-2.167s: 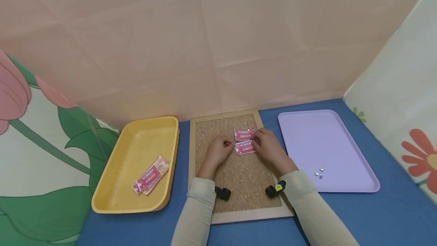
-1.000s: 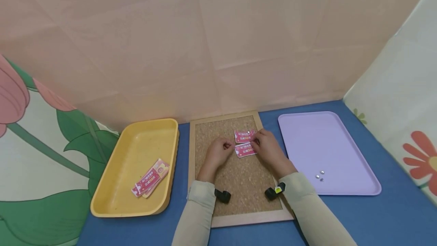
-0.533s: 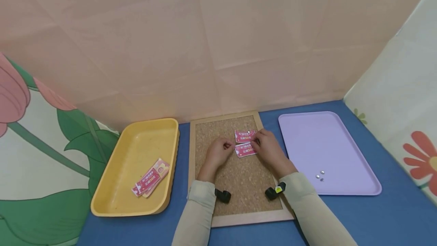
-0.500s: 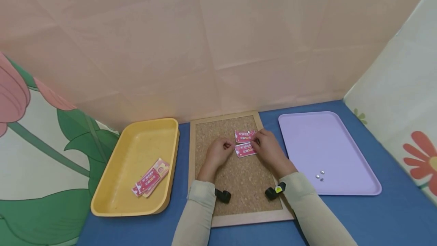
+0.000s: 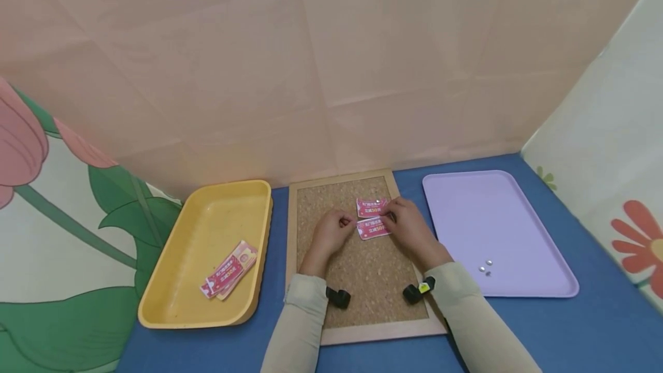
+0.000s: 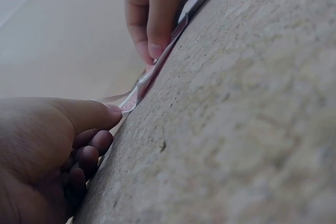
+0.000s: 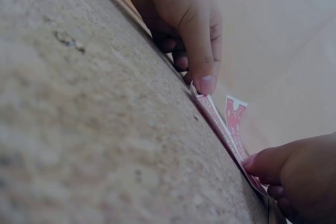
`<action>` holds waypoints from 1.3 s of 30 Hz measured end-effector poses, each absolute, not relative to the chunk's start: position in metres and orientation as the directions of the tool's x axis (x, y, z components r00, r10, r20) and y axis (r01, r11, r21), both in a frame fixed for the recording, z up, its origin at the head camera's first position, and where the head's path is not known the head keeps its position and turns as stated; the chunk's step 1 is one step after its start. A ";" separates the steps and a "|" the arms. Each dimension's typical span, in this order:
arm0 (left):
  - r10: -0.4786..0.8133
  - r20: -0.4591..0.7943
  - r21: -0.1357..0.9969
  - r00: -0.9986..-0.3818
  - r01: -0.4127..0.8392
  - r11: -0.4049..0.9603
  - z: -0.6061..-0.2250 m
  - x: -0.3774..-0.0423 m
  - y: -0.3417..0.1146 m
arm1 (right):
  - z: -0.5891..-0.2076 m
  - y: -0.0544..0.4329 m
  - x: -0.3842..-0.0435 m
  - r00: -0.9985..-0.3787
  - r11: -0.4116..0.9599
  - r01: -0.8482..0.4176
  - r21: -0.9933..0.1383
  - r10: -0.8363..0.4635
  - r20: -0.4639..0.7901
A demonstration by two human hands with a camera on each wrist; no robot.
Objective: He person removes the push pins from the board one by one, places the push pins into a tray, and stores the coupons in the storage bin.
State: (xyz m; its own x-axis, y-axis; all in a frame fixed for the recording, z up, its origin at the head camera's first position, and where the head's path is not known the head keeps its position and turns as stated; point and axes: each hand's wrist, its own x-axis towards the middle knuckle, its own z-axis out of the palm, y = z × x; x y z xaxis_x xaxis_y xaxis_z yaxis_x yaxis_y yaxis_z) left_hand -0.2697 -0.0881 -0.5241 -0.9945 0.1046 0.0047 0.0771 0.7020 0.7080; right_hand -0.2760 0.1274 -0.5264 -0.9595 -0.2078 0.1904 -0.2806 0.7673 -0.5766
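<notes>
Two pink printed coupons lie one above the other on a cork board [image 5: 357, 281] with a wooden frame. The upper coupon [image 5: 369, 208] bears a silver thumbtack [image 5: 377, 201] near its top edge; its left end curls up in the right wrist view. My left hand [image 5: 331, 232] pinches the left corner of the lower coupon [image 5: 370, 229] between thumb and finger, other fingers curled. My right hand [image 5: 409, 226] covers that coupon's right end. Its thumb and finger pinch a small shiny thumbtack at the top edge, mostly hidden by the fingertips [image 6: 156, 51].
Left of the board stands a yellow tray [image 5: 197, 229] with a small stack of coupons [image 5: 229, 269] in it. A lilac tray [image 5: 481, 212] at the right holds a few thumbtacks [image 5: 488, 262]. A blue cloth [image 5: 549, 332] covers the table.
Both hands keep their places at the lower coupon. The shiny tack that showed at the right fingertips in the oldest frame is now covered in the head view. The head view has shifted slightly.
</notes>
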 end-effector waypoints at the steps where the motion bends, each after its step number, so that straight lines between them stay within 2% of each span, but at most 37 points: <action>1: 0.103 0.005 0.707 -0.995 0.077 0.703 -0.524 -0.270 -0.088 | -0.527 0.128 -0.276 -0.959 0.767 -0.282 -0.577 -0.208 0.192; 39: 0.105 -0.002 0.701 -0.995 0.073 0.710 -0.523 -0.271 -0.088 | -0.524 0.126 -0.276 -0.969 0.774 -0.245 -0.584 -0.192 0.153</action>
